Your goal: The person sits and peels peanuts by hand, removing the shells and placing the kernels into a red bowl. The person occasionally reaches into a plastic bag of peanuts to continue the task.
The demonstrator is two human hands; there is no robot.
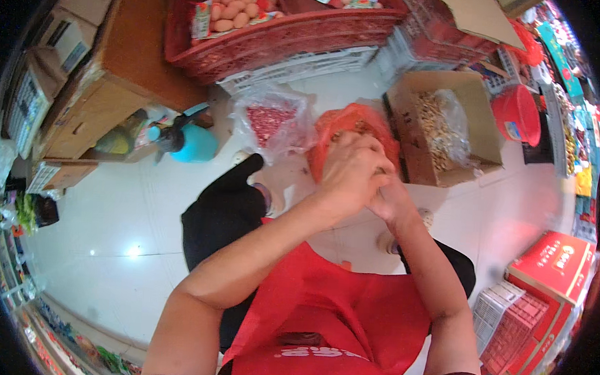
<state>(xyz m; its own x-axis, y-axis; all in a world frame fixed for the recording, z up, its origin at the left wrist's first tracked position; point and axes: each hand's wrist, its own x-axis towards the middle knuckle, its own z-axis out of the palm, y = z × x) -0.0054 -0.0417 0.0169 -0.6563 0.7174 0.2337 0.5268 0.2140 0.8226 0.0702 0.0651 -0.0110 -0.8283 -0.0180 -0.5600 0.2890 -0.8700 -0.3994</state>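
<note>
My left hand [349,164] and my right hand [388,194] meet in front of me, fingers curled and touching. The left hand partly covers the fingers of the right, and whatever is between them is hidden. Directly below and behind them lies a red-orange bag [328,130], its mouth open, with some light-brown pieces inside. Left of it, a clear plastic bag [295,141] holds many small pinkish-red kernels [268,122]. To the right stands an open cardboard box [480,102] with light-brown shells or unshelled nuts [438,126] and a crumpled clear plastic bag [451,121].
Red plastic crates [287,34] with bagged eggs [233,11] stand at the back. A blue spray bottle [195,141] is beside a wooden cabinet [127,92] on the left. A red bucket [517,115] stands right of the box. Red cartons [553,264] and a plastic basket [500,305] are at lower right.
</note>
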